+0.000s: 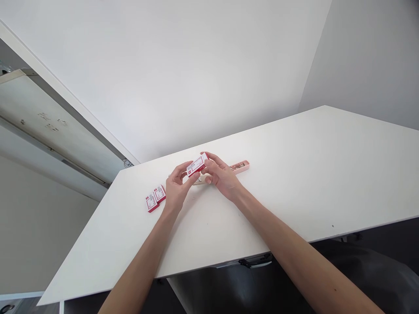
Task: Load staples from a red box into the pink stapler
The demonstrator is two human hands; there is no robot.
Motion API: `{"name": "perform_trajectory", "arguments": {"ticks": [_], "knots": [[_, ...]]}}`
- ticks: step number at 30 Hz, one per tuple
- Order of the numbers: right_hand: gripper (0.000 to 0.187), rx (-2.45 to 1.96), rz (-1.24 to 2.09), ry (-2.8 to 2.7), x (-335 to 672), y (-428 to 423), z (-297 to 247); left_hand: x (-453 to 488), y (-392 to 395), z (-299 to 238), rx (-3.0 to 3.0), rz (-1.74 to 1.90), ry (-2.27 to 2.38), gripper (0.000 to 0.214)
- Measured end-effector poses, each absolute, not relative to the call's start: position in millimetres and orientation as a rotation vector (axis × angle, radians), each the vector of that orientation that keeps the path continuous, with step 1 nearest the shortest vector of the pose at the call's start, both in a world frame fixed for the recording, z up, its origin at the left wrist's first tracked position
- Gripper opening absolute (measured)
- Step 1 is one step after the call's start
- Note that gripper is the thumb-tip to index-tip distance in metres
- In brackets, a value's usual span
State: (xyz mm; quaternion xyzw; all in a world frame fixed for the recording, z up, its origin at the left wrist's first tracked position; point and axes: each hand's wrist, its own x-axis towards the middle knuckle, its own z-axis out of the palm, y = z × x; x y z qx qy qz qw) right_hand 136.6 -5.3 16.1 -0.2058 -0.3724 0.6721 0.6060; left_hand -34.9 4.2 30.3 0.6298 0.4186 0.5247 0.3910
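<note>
While raised just above the desk (pixel 294 174), the red box (pixel 197 164) sat pinched between both hands: left hand (pixel 176 187) fingers at its near end, right hand (pixel 222 176) fingers clamped along its far side.

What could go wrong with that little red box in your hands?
1. The little red box is pinched only by fingertips of the left hand and right hand, above the table; it might slip and drop.
2. If it falls, it could knock the pink case lying just behind the hands.
3. The two boxes beside the left hand could get nudged if that hand swings sideways.
</note>
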Motion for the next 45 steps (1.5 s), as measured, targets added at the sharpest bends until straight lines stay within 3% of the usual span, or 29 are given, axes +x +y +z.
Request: {"name": "perform_trajectory", "arguments": {"ticks": [12, 17, 24, 31, 35, 45], "knots": [[0.054, -0.477, 1.528, -0.735, 140.2, -4.7, 16.8, -38.0, 6.5, 26.6, 1.512, 1.354, 1.017, 0.045], [0.05, -0.49, 1.553, -0.828, 136.2, -6.1, 17.1, -42.1, 13.6, 27.0, 1.283, 1.375, 0.886, 0.032], [0.051, -0.499, 1.64, -0.985, 131.9, -5.8, 12.4, -47.5, 18.1, 27.2, 1.167, 1.383, 0.83, 0.038], [0.036, -0.584, 1.57, -1.07, 130.2, -7.5, 12.4, -44.9, 13.3, 31.7, 1.126, 1.365, 0.818, 0.044], [0.036, -0.67, 1.488, -1.162, 126.7, -6.9, 8.0, -44.5, 11.9, 33.8, 1.146, 1.361, 0.833, 0.045], [0.02, -0.763, 1.365, -1.312, 126.2, -10.5, 8.2, -43.4, 9.7, 38.3, 0.926, 1.391, 0.788, 0.037]]}}
